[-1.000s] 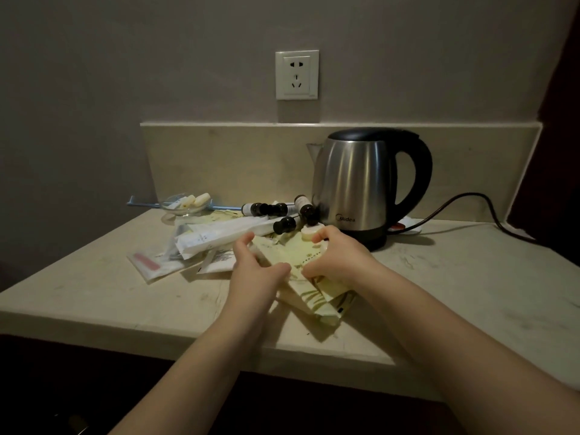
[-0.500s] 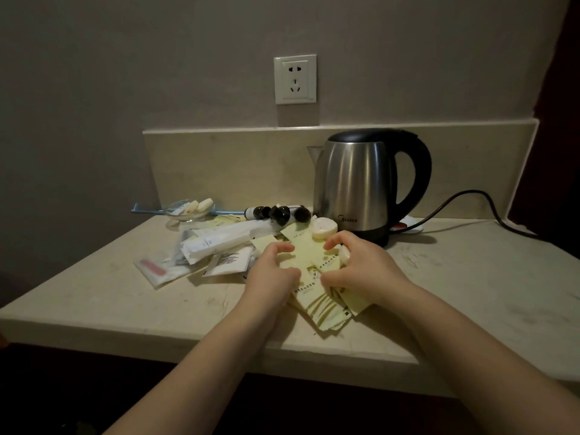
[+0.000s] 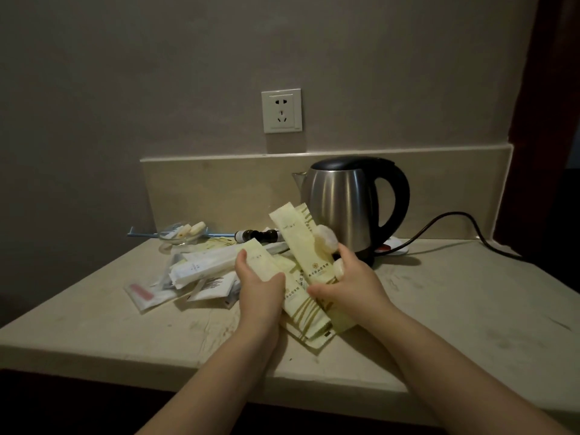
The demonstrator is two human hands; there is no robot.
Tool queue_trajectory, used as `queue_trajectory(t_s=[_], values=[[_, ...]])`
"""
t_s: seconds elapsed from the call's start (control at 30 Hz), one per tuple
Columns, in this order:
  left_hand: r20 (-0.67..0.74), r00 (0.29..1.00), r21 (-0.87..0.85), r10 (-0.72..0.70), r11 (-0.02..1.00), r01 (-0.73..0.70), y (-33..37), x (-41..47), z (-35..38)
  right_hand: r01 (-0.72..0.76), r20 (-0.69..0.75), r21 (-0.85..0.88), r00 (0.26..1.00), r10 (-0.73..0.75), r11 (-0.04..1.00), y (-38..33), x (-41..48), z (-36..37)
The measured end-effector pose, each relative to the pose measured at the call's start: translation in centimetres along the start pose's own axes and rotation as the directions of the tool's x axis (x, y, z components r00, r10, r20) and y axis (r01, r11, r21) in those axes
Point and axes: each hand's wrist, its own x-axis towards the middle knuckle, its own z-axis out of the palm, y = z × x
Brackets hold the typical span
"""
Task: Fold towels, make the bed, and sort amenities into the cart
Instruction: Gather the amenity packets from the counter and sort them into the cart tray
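Several pale yellow amenity packets (image 3: 303, 246) are gathered in a bundle over the stone counter (image 3: 439, 309). My right hand (image 3: 348, 284) grips the bundle's right side together with two small round white wrapped items (image 3: 326, 239). My left hand (image 3: 260, 284) holds a shorter yellow packet (image 3: 262, 262) at the bundle's left. Loose white sachets (image 3: 204, 266) and a clear packet with a pink strip (image 3: 144, 291) lie to the left. Small dark-capped bottles (image 3: 257, 236) lie behind them.
A steel electric kettle (image 3: 348, 205) with a black handle stands just behind my right hand, its cord (image 3: 455, 221) running right. A small glass dish (image 3: 180, 235) with white pieces sits at the back left. A wall socket (image 3: 281, 110) is above. The counter's front edge is near.
Both hands have lifted the yellow packets off the counter and tipped them upright. The round white items are now held in my right hand.
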Motion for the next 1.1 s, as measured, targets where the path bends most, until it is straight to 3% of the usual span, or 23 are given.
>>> queue_trajectory(t_s=[0.13,0.37,0.53,0.77,1.1], values=[[-0.075,0.996,-0.095,-0.039,0.995,0.032,-0.4,0.8,1.3,-0.025,-0.017,0.011,1.0,0.025,1.0,0.2,0.3,-0.1],[-0.097,0.995,-0.192,0.022,0.981,-0.04,-0.3,0.8,4.4,0.045,-0.013,-0.219,0.999,-0.05,0.975,0.2,0.0,1.0],[-0.182,0.978,-0.011,0.107,0.994,-0.111,0.1,0.3,7.3,-0.103,-0.16,-0.044,0.983,0.095,0.994,0.1,0.5,1.7],[-0.254,0.964,-0.073,0.081,0.992,-0.103,-0.6,0.7,7.4,-0.071,-0.146,-0.154,0.988,0.048,0.986,-0.3,0.0,1.3],[-0.323,0.945,-0.164,0.056,0.98,-0.114,-0.7,1.5,7.3,-0.041,-0.181,0.096,0.982,0.058,0.995,0.6,0.9,0.2]])
